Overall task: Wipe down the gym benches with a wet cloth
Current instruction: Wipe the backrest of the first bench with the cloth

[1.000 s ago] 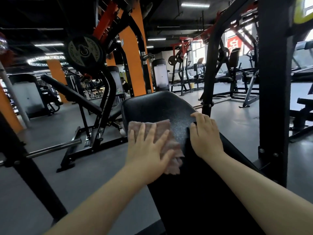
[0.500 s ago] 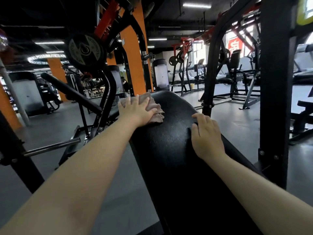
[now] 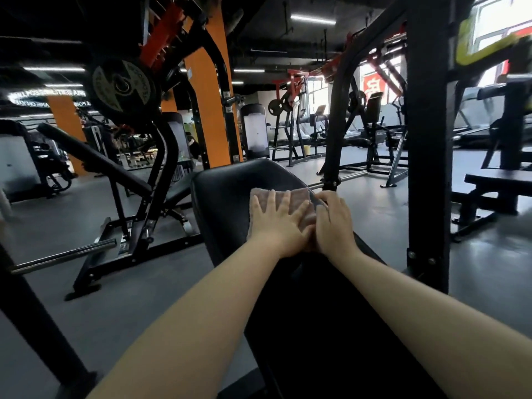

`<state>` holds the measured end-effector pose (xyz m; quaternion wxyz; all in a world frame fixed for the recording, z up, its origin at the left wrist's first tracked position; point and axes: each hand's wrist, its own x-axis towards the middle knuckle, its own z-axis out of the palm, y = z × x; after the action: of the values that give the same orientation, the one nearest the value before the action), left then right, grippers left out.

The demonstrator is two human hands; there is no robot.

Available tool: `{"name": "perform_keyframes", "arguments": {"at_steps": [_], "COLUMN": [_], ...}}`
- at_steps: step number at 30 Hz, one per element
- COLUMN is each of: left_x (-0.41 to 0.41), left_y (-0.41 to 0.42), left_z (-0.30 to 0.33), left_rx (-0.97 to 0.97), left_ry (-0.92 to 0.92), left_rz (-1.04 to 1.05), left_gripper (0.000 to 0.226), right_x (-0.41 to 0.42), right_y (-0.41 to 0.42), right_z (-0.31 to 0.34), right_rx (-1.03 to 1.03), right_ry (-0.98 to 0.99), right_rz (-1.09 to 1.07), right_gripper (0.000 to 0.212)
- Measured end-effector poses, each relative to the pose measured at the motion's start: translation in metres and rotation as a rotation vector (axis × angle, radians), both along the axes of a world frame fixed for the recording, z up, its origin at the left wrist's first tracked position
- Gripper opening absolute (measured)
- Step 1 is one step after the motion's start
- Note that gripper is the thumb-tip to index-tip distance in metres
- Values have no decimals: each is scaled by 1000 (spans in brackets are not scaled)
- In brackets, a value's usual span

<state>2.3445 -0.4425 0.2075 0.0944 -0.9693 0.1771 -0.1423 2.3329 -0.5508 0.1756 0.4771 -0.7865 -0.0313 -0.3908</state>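
Fingers spread, left hand (image 3: 277, 223) presses cloth (image 3: 296, 200) — bench (image 3: 230, 191) right edge.

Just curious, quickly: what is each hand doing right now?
Left hand: open, flat on pinkish cloth.
Right hand: open, resting on black padded bench.

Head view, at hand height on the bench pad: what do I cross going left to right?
Bare bench pad → left hand flat on the cloth → right hand → black upright post.
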Motion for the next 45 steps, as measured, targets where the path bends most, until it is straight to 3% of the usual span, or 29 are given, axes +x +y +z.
{"name": "perform_keyframes", "arguments": {"at_steps": [3,9,11,14,16,19,27,37,42,45], "left_x": [-34,-106,-126,-142,-145,-150,-186,-235,-260,-267], "left_y": [-8,-22,-20,2,23,47,69,77,72,74], "left_z": [-20,-55,-64,-60,-60,-63,-89,-115,-119,-124], "left_rx": [7,-28,-187,-683,-691,-548,-465,-608,-674,-723], "left_ry": [35,86,106,82,-128,-293,-195,85,216,249], "left_rz": [-61,-177,-274,-327,-252,-165,-69,-31,-47,-15], "left_gripper": [62,70,70,57,50,35,41,56,52,27], "right_x": [-14,-81,-109,-144,-153,-137,-75,-141,-189,-229], "right_y": [-20,-52,-41,-11,7,16,-11,-46,15,40], "right_z": [14,-7,-34,-63,-69,-61,-30,-70,-77,-95], "right_rx": [88,30,-80,-377,-665,-858,-757,-616,-798,-947], "right_ry": [-5,58,55,106,295,422,574,718,596,482], "right_rz": [-62,-145,-113,99,105,9,-35,-150,-2,60], "right_gripper": [25,28,31,50,82,96,74,65,61,61]}}
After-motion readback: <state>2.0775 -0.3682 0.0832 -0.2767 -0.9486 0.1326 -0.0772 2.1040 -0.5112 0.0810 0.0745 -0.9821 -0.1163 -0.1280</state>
